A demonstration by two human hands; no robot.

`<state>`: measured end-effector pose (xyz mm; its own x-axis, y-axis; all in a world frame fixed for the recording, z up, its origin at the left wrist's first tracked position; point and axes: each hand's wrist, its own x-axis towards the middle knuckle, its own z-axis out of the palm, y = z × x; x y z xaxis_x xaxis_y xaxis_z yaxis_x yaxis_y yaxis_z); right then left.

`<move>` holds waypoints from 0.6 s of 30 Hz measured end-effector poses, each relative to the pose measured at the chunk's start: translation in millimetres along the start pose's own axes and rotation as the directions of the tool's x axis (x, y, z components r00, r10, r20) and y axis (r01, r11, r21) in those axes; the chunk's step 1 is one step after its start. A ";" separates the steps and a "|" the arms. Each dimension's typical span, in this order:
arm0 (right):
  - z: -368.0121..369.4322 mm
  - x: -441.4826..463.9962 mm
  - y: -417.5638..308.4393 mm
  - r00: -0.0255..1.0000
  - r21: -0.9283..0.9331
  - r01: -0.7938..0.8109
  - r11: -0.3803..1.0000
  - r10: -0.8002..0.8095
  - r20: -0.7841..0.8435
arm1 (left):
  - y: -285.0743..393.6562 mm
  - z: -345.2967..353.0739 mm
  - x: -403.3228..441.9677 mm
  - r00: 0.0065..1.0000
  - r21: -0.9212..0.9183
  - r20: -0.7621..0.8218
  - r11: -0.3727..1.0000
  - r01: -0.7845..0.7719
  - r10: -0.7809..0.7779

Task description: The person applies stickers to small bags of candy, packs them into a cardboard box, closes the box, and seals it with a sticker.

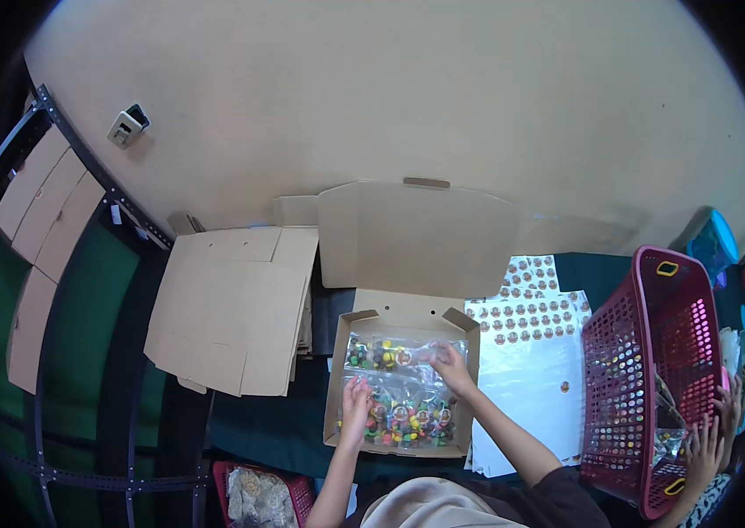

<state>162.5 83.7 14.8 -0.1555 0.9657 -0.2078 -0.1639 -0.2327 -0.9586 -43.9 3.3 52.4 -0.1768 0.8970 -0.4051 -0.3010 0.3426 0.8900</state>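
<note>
At the near edge, a small red basket point(305, 500) holds clear-wrapped beige contents. Beyond it, an open cardboard box point(474, 356) lies on a dark green cloth point(253, 431). Inside the box, toward the near side, are lower bags point(412, 433) of multicoloured pieces with round labels. The left hand point(355, 400) is at their left edge, fingers bent; whether it grips film cannot be told. Farther in lies an upper bag point(383, 354), also clear. The right hand point(453, 370) has its bent fingertips on the right end of this bag; whether they pinch it cannot be determined.

Right of the box lie white sticker sheets point(531, 378) with round labels, then a large red basket point(638, 352). A co-worker's hand point(704, 453) is at its right side. Left of the box are flattened cartons point(223, 308), stacked. The box's lid point(416, 238) stands raised before a beige wall point(390, 97) bearing a socket point(122, 130).
</note>
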 end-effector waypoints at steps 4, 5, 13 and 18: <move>28.7 38.7 21.6 0.993 0.018 -0.117 0.993 0.117 -0.013 | -40.1 -17.8 12.8 0.993 0.284 0.032 0.952 -0.115 0.111; 33.6 47.2 27.9 0.984 0.003 -0.170 0.985 0.170 -0.044 | -59.3 -26.8 18.0 0.974 0.456 0.110 0.861 -0.226 0.197; 39.2 52.9 65.6 0.927 -0.621 0.090 0.779 -0.293 -0.234 | -71.5 -16.1 11.9 0.980 0.457 0.169 0.873 -0.172 0.105; 25.2 41.6 62.1 0.967 -0.696 0.123 0.707 -0.243 -0.075 | -53.1 -2.4 7.6 0.950 0.737 0.235 0.600 -0.312 0.206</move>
<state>121.2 106.5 -48.5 -0.0375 0.9992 0.0171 0.5430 0.0347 -0.8390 -31.6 -8.7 1.6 -0.0097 0.9882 -0.1526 0.5650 0.1313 0.8146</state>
